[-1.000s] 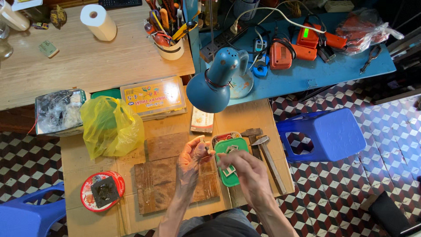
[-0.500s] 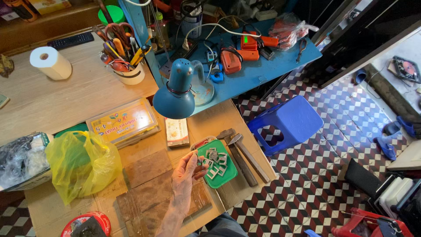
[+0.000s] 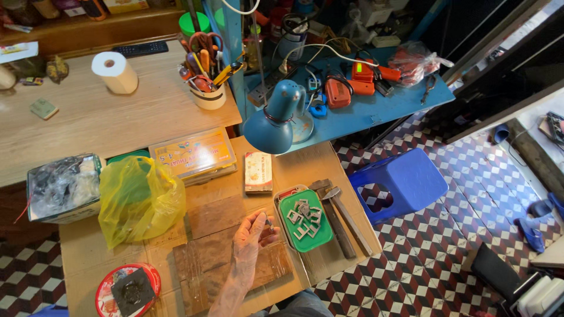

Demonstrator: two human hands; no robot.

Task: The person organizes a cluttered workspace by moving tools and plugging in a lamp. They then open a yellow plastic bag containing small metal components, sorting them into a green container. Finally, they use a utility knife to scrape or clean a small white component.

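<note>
My left hand [image 3: 251,237] rests over a worn wooden board [image 3: 207,276] on the low cardboard-covered table [image 3: 305,167]. Its fingertips pinch a small metal piece [image 3: 268,222] just left of a green tray [image 3: 317,238]. Several small square metal frames [image 3: 302,218] lie in that tray. Two hammers [image 3: 338,214] lie side by side right of the tray. My right hand is out of view.
A yellow plastic bag [image 3: 138,196], a flat orange box [image 3: 194,154], a small carton [image 3: 258,171] and a blue desk lamp [image 3: 273,120] stand behind the board. A red round tin [image 3: 104,290] is front left. A blue stool [image 3: 402,182] stands on the tiled floor at right.
My right hand has left the green tray and gone out of view. The left hand stays by the tray with its fingers pinched. The view has swung towards the right.
</note>
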